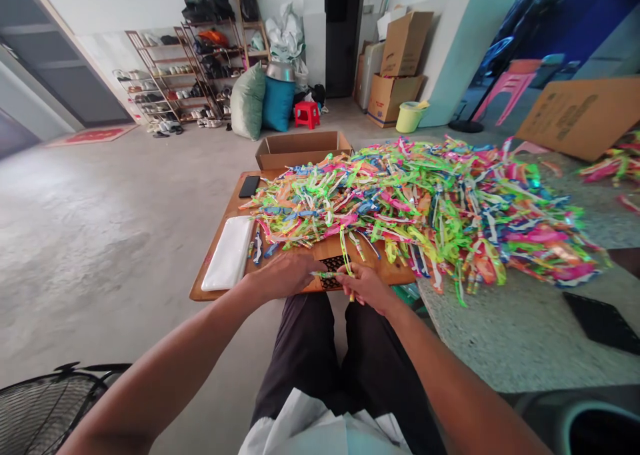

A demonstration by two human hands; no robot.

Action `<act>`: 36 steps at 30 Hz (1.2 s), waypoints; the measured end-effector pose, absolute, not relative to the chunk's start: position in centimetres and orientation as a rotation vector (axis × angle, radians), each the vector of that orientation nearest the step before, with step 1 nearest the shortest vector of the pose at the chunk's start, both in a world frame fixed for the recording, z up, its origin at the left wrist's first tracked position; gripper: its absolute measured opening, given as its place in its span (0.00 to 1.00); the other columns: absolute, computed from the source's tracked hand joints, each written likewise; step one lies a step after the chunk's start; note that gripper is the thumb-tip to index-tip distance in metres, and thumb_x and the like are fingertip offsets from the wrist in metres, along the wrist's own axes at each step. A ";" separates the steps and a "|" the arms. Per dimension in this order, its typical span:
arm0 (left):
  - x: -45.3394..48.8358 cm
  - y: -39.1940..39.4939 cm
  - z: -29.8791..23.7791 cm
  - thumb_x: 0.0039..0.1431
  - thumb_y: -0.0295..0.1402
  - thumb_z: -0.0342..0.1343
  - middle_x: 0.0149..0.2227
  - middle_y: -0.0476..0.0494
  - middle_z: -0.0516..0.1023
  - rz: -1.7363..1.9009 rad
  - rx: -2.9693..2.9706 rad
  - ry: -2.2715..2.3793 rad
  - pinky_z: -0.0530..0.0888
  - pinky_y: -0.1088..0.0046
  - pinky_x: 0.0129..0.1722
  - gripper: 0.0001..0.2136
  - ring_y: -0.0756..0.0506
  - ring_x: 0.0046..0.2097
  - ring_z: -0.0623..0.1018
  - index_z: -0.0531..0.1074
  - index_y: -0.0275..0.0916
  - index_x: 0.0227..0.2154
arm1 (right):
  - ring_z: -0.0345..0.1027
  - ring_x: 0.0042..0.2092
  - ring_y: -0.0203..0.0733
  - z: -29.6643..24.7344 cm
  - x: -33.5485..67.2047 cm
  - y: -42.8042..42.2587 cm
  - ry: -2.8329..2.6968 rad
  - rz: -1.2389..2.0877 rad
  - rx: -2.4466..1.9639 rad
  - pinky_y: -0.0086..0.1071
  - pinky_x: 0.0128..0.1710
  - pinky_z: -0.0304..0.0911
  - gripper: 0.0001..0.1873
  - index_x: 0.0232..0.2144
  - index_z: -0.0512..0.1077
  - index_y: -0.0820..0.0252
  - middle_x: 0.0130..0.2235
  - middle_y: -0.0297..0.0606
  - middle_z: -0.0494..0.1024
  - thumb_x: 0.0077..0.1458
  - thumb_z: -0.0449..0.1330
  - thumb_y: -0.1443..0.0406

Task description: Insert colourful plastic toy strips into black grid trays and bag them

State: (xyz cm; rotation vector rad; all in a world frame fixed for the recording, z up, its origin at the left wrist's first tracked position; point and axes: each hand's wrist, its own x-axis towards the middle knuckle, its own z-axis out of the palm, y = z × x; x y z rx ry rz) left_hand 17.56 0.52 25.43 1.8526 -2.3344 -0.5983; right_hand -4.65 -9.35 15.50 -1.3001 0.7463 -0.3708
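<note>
At the near edge of the wooden table (pixel 220 241), my left hand (pixel 287 273) is closed on one end of a small green-and-white plastic piece (pixel 326 274). The other end of that piece meets the fingertips of my right hand (pixel 367 285). A thin yellow-green plastic strip (pixel 345 248) also runs through the fingers of my right hand, upright and bent. Just behind the fingers lies a black patterned pad (pixel 331 263), partly covered. Beyond my hands spreads a large heap of bright plastic strip pieces (pixel 400 195); their exact kind is unclear.
A stack of white plastic sheets or bags (pixel 227 251) and a phone (pixel 249 187) lie at the left. An open cardboard box (pixel 305 148) stands behind the table. On the grey stone table (pixel 490 348) to the right rests a black flat object (pixel 600 321). A fan (pixel 50 408) stands lower left.
</note>
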 end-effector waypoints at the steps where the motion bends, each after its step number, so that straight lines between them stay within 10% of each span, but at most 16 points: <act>1: 17.4 0.5 25.6 0.66 0.32 0.50 0.47 0.44 0.81 -0.619 1.847 -2.338 0.73 0.69 0.48 0.20 0.42 0.47 0.80 0.75 0.52 0.58 | 0.55 0.17 0.29 15.2 -4.7 -9.0 0.734 -0.358 -1.310 0.23 0.14 0.48 0.24 0.37 0.71 0.57 0.22 0.27 0.73 0.52 0.68 0.46; 9: 16.1 1.7 26.9 0.70 0.38 0.50 0.53 0.38 0.78 -0.080 1.913 -2.006 0.66 0.55 0.63 0.15 0.37 0.59 0.73 0.78 0.44 0.52 | 0.57 0.18 0.28 15.1 -4.2 -8.7 0.671 -0.524 -1.219 0.25 0.16 0.53 0.22 0.30 0.70 0.58 0.25 0.29 0.75 0.51 0.69 0.46; 19: 10.8 0.7 16.6 0.54 0.55 0.64 0.25 0.51 0.72 -1.007 1.395 -0.705 0.68 0.77 0.26 0.24 0.51 0.27 0.71 0.76 0.36 0.38 | 0.59 0.18 0.31 14.9 -2.6 -8.0 0.648 -0.628 -1.268 0.27 0.17 0.58 0.25 0.31 0.72 0.58 0.25 0.29 0.74 0.53 0.67 0.43; 27: 15.2 -1.6 15.2 0.58 0.48 0.59 0.22 0.52 0.72 -0.673 1.672 -0.876 0.66 0.75 0.27 0.16 0.50 0.26 0.71 0.73 0.38 0.28 | 0.71 0.30 0.34 15.4 -4.7 -12.3 0.680 -0.577 -1.113 0.31 0.30 0.74 0.25 0.40 0.77 0.57 0.39 0.38 0.82 0.43 0.76 0.51; 36: 15.2 -4.2 13.6 0.61 0.38 0.60 0.27 0.51 0.76 -0.459 1.936 -1.217 0.63 0.75 0.32 0.11 0.50 0.30 0.73 0.73 0.38 0.27 | 0.75 0.32 0.38 13.3 -2.4 -16.9 0.807 -0.638 -1.328 0.33 0.34 0.78 0.22 0.35 0.78 0.59 0.31 0.34 0.79 0.43 0.76 0.52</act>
